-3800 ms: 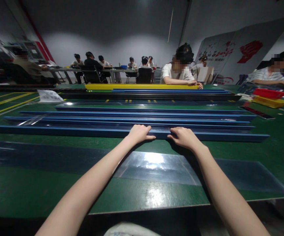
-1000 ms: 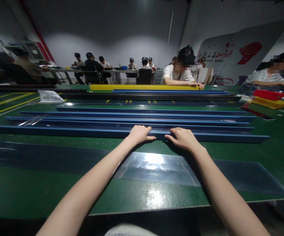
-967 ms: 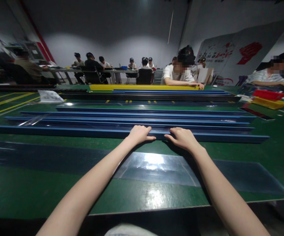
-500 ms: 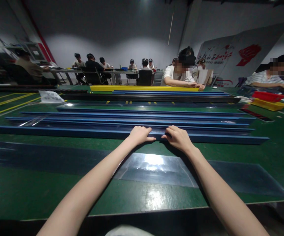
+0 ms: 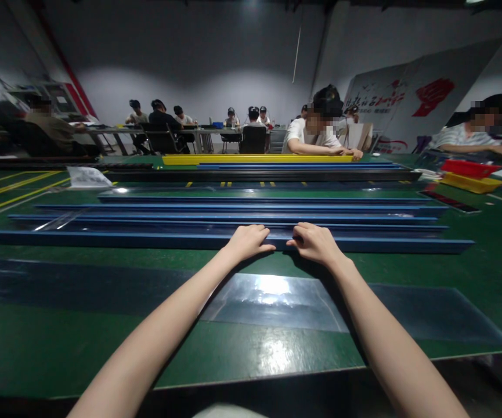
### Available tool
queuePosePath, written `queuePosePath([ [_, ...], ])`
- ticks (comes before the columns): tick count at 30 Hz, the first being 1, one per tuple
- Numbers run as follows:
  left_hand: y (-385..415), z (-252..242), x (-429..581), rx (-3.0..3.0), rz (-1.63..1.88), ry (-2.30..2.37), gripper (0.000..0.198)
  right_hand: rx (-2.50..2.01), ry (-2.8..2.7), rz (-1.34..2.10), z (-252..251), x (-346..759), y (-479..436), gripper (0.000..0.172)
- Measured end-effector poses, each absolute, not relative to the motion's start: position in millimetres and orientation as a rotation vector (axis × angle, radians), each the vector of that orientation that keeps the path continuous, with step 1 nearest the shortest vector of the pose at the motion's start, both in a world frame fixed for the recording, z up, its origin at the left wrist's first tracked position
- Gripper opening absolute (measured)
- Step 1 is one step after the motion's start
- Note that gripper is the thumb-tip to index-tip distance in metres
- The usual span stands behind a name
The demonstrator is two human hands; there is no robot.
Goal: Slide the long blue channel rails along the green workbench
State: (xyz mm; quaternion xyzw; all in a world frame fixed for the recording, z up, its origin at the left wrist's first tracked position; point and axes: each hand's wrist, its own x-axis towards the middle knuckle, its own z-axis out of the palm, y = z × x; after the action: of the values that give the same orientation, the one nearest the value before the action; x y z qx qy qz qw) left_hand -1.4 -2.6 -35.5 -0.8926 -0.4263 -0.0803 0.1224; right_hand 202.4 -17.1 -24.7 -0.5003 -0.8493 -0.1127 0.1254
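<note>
A long blue plastic channel strip (image 5: 111,239) lies crosswise in front of me, the nearest of several alike. My left hand (image 5: 247,241) grips its near wall around the middle, fingers over the top edge and thumb along the front face. A short gap to the right, my right hand (image 5: 315,241) holds the same wall, fingers curled over it and thumb on the near side. The fingertips inside the channel are partly hidden. Under my forearms a long clear plastic sheet (image 5: 425,313) lies flat on the green table (image 5: 103,348).
More blue channel strips (image 5: 168,208) lie parallel behind. Farther back are a dark strip (image 5: 277,175), a yellow strip (image 5: 233,159) and a crumpled white sheet (image 5: 87,177). Red (image 5: 470,168) and yellow trays (image 5: 472,183) stand at right. A co-worker (image 5: 315,133) leans over the far edge.
My view has tilted slightly, so the strips appear at a different slant. Both hands keep their grip on the nearest blue channel strip, with almost no movement along it.
</note>
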Motion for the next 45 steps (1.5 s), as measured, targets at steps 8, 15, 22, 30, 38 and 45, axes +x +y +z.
queuePosePath([
  [8, -3.8, -34.8, 0.6, -2.635, -0.3, -1.195, 0.032, -1.595, -2.421, -0.295, -18.5, 224.0, -20.5, 0.024],
  [15, -1.1, -36.4, -2.8, -2.664, -0.287, -1.216, 0.031, -1.733, -2.39, -0.313, -15.7, 243.5, -21.7, 0.026],
  [22, -2.2, -37.6, -1.1, -2.648, -0.312, -1.211, 0.031, -1.711, -2.427, -0.358, -16.4, 243.1, -22.0, 0.025],
  [30, -2.8, -38.6, -1.2, -2.647, -0.304, -1.23, 0.031, -1.648, -2.483, -0.364, -18.7, 232.6, -22.5, 0.036],
  [38, -1.5, -40.3, -1.0, -2.641, -0.315, -1.22, 0.031, -1.425, -2.542, -0.446, -31.0, 205.3, -20.6, 0.029],
  [45, -1.7, -38.9, -0.7, -2.624, -0.288, -1.185, 0.031, -1.44, -2.527, -0.409, -27.9, 207.7, -17.1, 0.024],
])
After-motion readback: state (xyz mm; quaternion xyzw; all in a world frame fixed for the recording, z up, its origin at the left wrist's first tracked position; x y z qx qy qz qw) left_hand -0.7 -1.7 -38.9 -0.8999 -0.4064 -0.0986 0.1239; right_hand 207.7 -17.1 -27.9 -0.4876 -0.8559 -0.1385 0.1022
